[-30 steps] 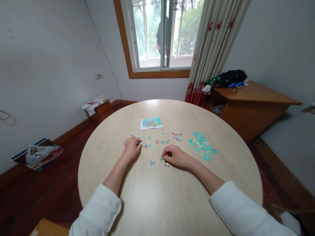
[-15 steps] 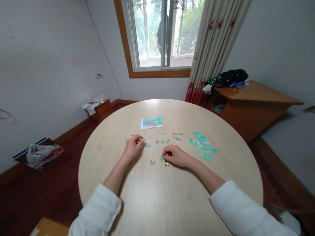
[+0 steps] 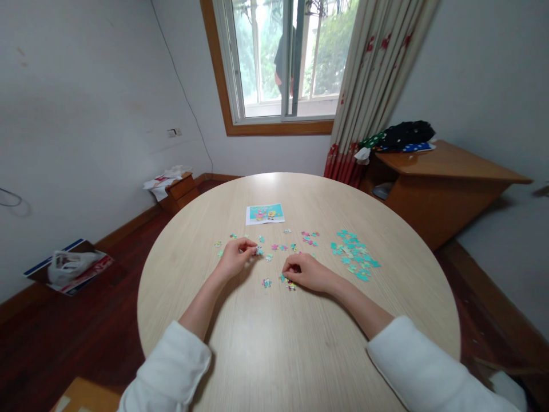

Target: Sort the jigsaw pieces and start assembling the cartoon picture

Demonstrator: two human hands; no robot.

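My left hand is closed in a pinch, thumb and forefinger meeting at a small jigsaw piece left of the table's middle. Whether that piece is lifted or touching the tabletop I cannot tell. My right hand rests on the table with fingers curled, its fingertips down on a small joined cluster of jigsaw pieces, partly covered by the hand. Beside this cluster, to the left, lies another jigsaw piece. Pink and yellow loose pieces are scattered just beyond both hands.
A printed picture card lies farther back on the round table. Many turquoise pieces form a pile at right, with a few pink ones nearer the middle. Beyond stand a wooden desk and a window; a person is outside.
My left hand has shifted slightly right, its fingertips now at a piece that lay beside it. The right hand stays in place over the cluster.
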